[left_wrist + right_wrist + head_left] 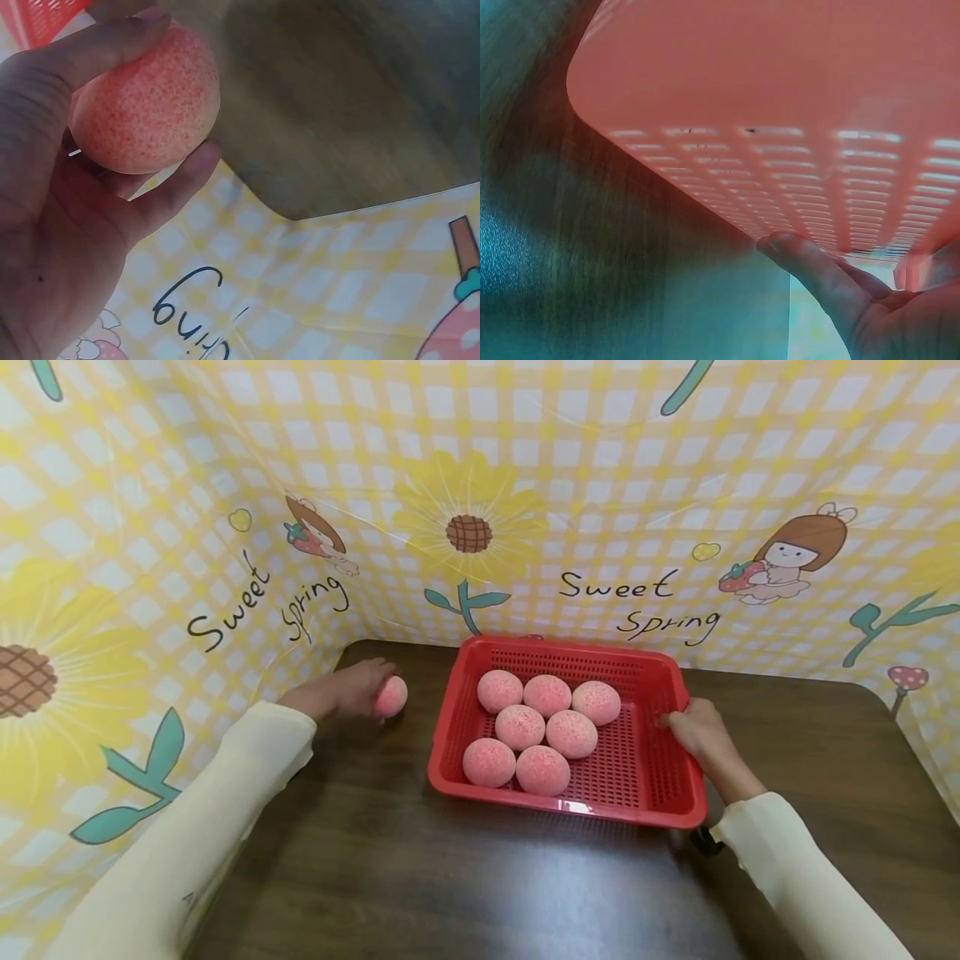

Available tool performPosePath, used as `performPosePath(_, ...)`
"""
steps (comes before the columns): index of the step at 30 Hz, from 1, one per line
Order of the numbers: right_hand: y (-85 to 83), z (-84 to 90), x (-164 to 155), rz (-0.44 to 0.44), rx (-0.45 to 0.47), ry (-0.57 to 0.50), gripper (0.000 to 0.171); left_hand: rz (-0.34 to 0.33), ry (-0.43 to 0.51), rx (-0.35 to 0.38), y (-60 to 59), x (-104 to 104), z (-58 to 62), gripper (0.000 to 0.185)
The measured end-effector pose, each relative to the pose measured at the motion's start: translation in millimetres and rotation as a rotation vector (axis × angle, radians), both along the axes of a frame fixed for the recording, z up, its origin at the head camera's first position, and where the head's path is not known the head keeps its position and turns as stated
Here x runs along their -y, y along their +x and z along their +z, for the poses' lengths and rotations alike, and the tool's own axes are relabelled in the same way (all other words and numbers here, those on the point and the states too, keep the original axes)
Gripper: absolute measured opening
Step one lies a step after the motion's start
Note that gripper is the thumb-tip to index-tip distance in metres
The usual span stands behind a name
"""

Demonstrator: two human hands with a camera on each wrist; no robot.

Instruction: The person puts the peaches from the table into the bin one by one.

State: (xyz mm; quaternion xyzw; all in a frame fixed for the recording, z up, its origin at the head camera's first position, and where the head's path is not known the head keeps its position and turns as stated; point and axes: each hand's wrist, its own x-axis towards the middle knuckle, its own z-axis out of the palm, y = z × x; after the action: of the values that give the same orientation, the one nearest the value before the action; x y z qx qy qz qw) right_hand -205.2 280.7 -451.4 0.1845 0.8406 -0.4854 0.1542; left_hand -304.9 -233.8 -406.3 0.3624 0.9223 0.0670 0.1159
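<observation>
My left hand (363, 687) is at the far left of the table and holds a pink speckled peach (392, 697). In the left wrist view, the thumb lies over the top of the peach (150, 101) and the fingers curl beneath it. To its right stands a red plastic basket (637, 814) with slotted walls and several similar peaches (520, 727) inside, mostly toward its left. My right hand (701, 735) grips the basket's right end, thumb over the rim. In the right wrist view, that hand (855, 292) appears beside the basket's slotted outer wall (780, 75).
Beneath everything is a dark wood-grain table (487, 877). A yellow checked cloth (600, 468) with flowers and lettering rises as a wall along its back and left sides. Something small and dark (705, 841) shows by the right cuff.
</observation>
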Motion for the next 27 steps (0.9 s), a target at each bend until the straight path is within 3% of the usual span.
performPosePath(4,0.1,-0.3,-0.4,0.002,-0.001,0.001,0.052,0.012,0.033,-0.016,-1.8,-3.5,5.7,0.071)
performPosePath(16,0.0,-0.7,-0.8,0.01,0.004,0.007,0.051,0.08,0.007,-0.01,-1.1,-17.6,33.3,0.072)
performPosePath(27,0.2,0.5,-1.1,0.018,0.0,0.013,0.05,0.098,0.041,-0.03,-4.5,-23.0,47.2,0.07)
